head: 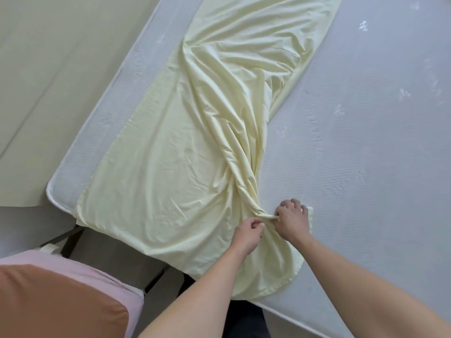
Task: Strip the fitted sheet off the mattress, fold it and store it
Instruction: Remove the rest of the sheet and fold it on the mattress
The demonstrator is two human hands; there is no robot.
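Two bare hands meet over a pale yellow fitted sheet [185, 152] that lies stripped and folded lengthwise into a long band on the bare white mattress [366, 147]. The sheet runs from the top of the view down to the near edge of the mattress, with its left side lying fairly flat and its right side drawn into deep, twisting creases that converge toward the hands. Its near end spills slightly over the mattress edge.

The left hand [247, 234] has its fingers curled and pinches a gathered ridge of the sheet. The right hand [291, 222] sits just beside it, knuckles up, fingers curled round the same bunched fabric, with a short rolled strip of cloth stretched taut between the two hands. A small corner of sheet shows beyond the right hand's knuckles, lying on the mattress.

The mattress has a quilted surface with faint embroidered motifs and a piped edge, and its rounded corner lies at the left of the view. Beyond that edge is a pale greenish floor [48, 69]. At the lower left sits a pink cushion [102, 276] with a rust-orange cushion [56, 306] on top of it.
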